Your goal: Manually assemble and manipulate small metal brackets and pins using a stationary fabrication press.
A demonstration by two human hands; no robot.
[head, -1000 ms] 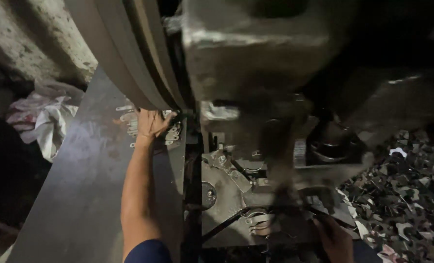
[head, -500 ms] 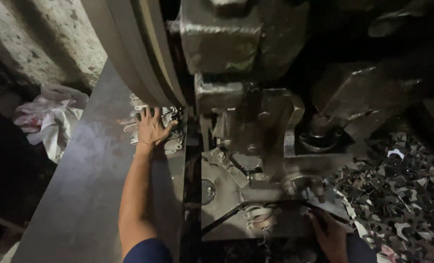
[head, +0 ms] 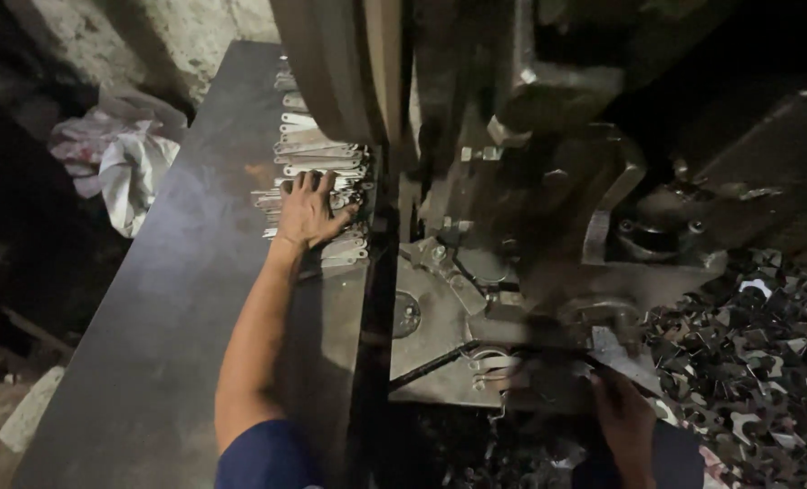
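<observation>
Left hand spread flat on metal strips, right hand's grip unclear

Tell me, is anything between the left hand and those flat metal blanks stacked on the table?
Nothing visible. The left hand lies flat on top of the row of flat metal blanks at the right edge of the dark metal table, touching them, fingers spread. The right hand is low at the press, apart from them.

Broad bare stretch of dark metal table left of the left hand, big wheel looming just above the flat metal strips, press machine walling the right, scrap heap crowding the right hand
</observation>
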